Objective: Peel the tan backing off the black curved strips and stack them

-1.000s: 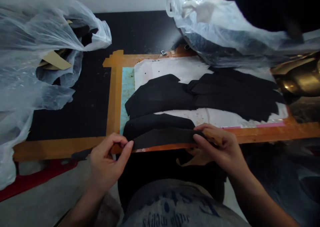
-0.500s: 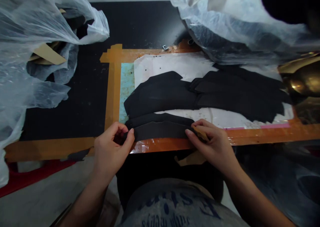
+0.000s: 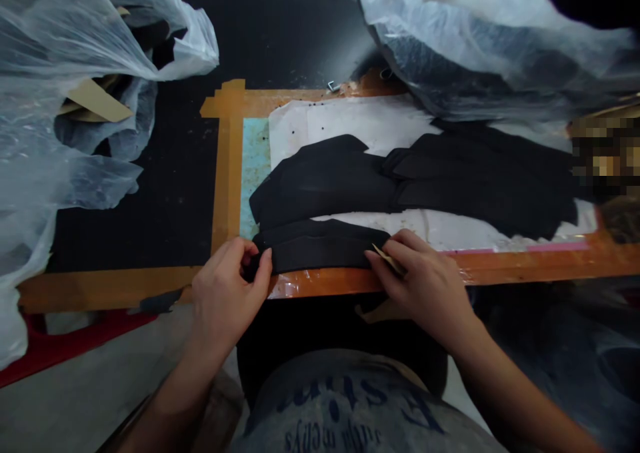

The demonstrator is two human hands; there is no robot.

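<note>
Near the table's front edge lies a curved black piece (image 3: 320,252), on top of other black pieces. My left hand (image 3: 233,280) pinches its left end between thumb and fingers. At the right end, my right hand (image 3: 417,273) has its fingers closed, with the thumb on the black piece and a small tan scrap (image 3: 389,260) held in the fingers. Behind them, overlapping black pieces (image 3: 330,180) spread over white paper (image 3: 350,121), and more black pieces (image 3: 480,180) fan out to the right.
Clear plastic bags stand at the left (image 3: 30,140) and back right (image 3: 475,60); the left one holds tan and dark scraps. Brown tape (image 3: 227,166) borders the work area. A small metal clip (image 3: 333,86) lies behind the paper. A red bar (image 3: 85,338) is below the table edge.
The right hand's fingers and the tan scrap have shifted slightly left along the black piece's right end. The whole view has moved a little. The left hand keeps its pinch.
</note>
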